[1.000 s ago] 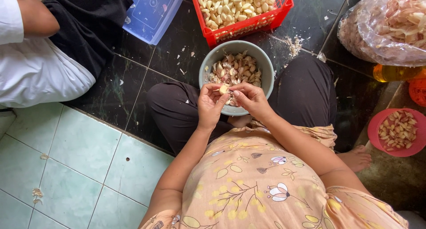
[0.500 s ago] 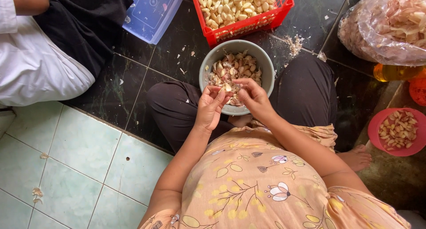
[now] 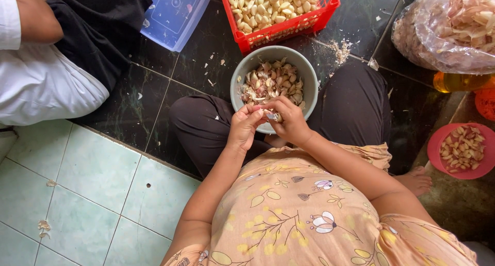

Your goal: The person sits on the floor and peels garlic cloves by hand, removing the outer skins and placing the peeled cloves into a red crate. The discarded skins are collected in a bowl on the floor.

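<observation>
Head view: left hand (image 3: 242,128) and right hand (image 3: 292,122) pinching one garlic clove (image 3: 271,116) over grey bowl (image 3: 274,85); best gripped firmly, skin peeled away so scraps fall in bowl.

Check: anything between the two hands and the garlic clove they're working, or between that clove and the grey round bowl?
Nothing visible. Left hand and right hand both pinch the small pale garlic clove directly, right over the near rim of the grey round bowl of unpeeled cloves. No object lies between clove and bowl.
</observation>
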